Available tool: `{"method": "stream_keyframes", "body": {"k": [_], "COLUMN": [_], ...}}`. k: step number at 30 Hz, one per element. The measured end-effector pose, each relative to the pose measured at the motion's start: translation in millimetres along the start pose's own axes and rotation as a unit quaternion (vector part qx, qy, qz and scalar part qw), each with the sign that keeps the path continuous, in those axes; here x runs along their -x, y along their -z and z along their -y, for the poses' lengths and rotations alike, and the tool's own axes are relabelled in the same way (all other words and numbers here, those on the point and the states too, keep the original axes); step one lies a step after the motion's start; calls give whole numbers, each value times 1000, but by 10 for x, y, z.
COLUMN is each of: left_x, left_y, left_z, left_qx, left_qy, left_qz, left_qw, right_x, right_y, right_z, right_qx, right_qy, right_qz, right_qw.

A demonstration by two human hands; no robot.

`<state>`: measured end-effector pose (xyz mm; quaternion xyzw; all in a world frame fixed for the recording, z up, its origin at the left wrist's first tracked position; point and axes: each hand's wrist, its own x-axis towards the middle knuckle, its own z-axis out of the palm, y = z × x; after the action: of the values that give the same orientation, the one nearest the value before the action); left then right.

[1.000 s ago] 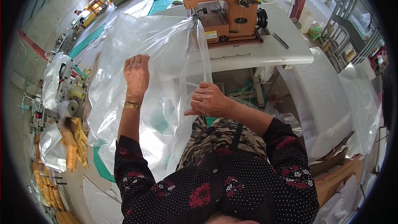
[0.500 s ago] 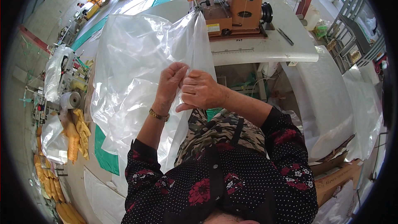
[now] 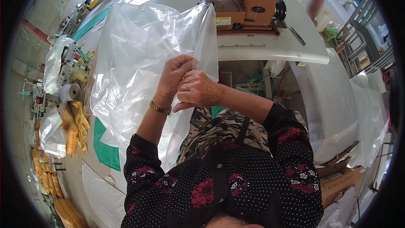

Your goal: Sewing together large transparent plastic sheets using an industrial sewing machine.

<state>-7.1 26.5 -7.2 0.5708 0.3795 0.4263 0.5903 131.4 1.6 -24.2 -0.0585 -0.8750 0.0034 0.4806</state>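
A large sheet of clear plastic film (image 3: 126, 46) spreads over the table and hangs down toward my lap. Its upper right corner runs under the needle area of a brown sewing machine (image 3: 249, 10). My left hand (image 3: 174, 76), with a watch on the wrist, is closed on the film near its right edge. Just beside and slightly below it, my right hand (image 3: 200, 89) is curled round the same edge, thumb pointing left. The two hands touch, and the film between them is bunched and partly hidden. From the hands up to the machine the film is stretched taut.
The white table (image 3: 291, 48) carries thread snips (image 3: 297, 36) right of the machine. More film (image 3: 327, 101) hangs at the right beside a cardboard box (image 3: 344, 185). A grey metal rack (image 3: 365, 38) stands beyond. At the left are a film roll (image 3: 71, 92) and yellow bundles (image 3: 44, 173).
Both hands have shifted slightly left and up, still gripping the film. The head view has turned a little, so the machine appears farther right and higher.
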Motion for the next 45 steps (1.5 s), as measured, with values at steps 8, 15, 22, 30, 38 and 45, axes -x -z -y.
{"method": "stream_keyframes", "body": {"k": [8,15,22,30,38,45], "left_x": [-51,-106,-40,-198,-277,73], "left_y": [96,85,245,-15,-181,28], "left_z": [-135,-174,-445,-1311,-1557,-471], "left_qx": [-30,-119,-274,-525,-766,-784], "left_qy": [42,57,-25,-159,-316,-260], "left_qz": [36,47,-13,18,146,111], "left_qw": [998,990,961,836,540,553], "right_x": [-89,-125,328,-395,-850,-219], "right_y": [-101,-109,133,-894,-1278,-1497], "right_z": [31,69,-223,-435,-349,-245], "right_qx": [-9,13,75,-334,-474,-439], "right_qy": [30,53,-171,-380,-280,-339], "right_qz": [-3,37,-159,-175,-159,-100], "right_qw": [1000,998,969,845,819,826]}}
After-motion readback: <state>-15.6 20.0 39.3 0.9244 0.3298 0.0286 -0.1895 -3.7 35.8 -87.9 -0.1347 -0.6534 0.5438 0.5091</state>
